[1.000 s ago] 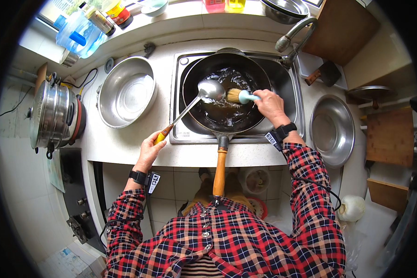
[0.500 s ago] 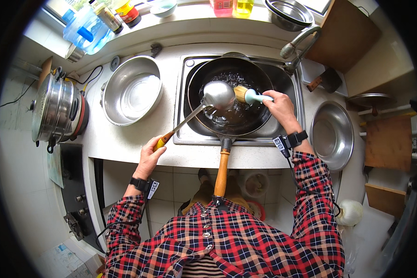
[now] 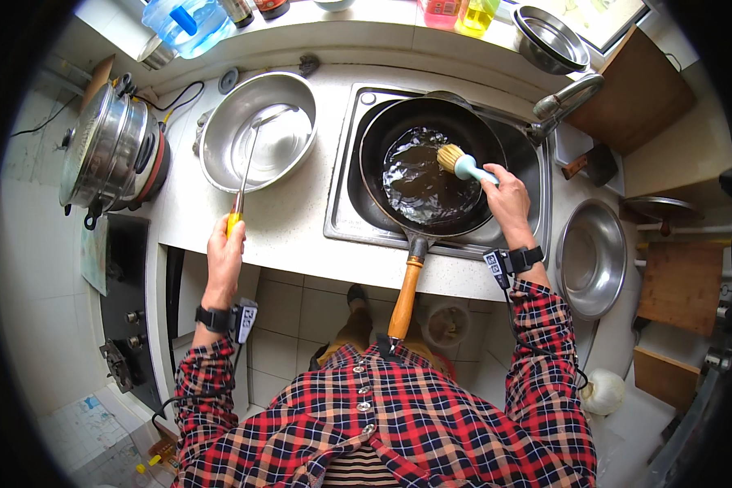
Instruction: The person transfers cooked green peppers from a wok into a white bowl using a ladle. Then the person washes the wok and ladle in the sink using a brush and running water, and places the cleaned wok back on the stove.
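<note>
My left hand (image 3: 224, 259) grips the yellow-and-brown handle of a metal ladle (image 3: 248, 163). The ladle's head end is inside a wide steel basin (image 3: 213, 154) on the counter at the left; its bowl blends with the shiny metal there. In my right hand (image 3: 508, 202) is a scrub brush (image 3: 464, 166) with a pale blue handle and tan bristles. Those bristles are over the inside of a black wok (image 3: 374, 134), at or just above the dark water in it. Resting over the sink (image 3: 339, 220), the wok points its wooden handle (image 3: 404, 297) toward my body.
A second steel basin (image 3: 573, 268) stands right of the sink. The faucet (image 3: 573, 93) arches at the sink's far right corner, near a cleaver (image 3: 598, 165). A stacked steamer pot (image 3: 98, 154) occupies the far left. Bottles and nested bowls (image 3: 549, 41) line the windowsill.
My left hand has carried the ladle left, out of the wok and into the left basin. My right hand still holds the brush over the wok. The whole view has shifted slightly.
</note>
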The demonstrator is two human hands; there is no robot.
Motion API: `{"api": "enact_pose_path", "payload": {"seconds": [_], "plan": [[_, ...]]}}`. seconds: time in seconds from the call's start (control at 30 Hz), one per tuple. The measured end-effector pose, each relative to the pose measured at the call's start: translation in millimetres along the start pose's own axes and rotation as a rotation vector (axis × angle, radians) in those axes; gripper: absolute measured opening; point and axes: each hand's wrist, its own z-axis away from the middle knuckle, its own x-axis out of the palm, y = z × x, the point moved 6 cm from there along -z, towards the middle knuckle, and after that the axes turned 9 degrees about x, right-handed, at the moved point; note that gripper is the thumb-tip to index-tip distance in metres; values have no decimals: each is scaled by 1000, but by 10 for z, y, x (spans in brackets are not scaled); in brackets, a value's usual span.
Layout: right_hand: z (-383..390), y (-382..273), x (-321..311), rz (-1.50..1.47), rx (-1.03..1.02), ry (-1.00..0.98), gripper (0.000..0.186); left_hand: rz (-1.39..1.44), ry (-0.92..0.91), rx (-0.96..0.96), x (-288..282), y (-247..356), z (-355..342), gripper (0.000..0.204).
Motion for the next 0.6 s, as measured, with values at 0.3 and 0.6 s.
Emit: {"api": "enact_pose_path", "payload": {"seconds": [0.3, 0.6], "plan": [[-71, -87, 114, 400, -242, -99, 22, -187, 10, 99, -94, -227, -495, 43], [337, -762, 84, 581, -530, -709, 18, -468, 217, 484, -256, 232, 180, 34]]}}
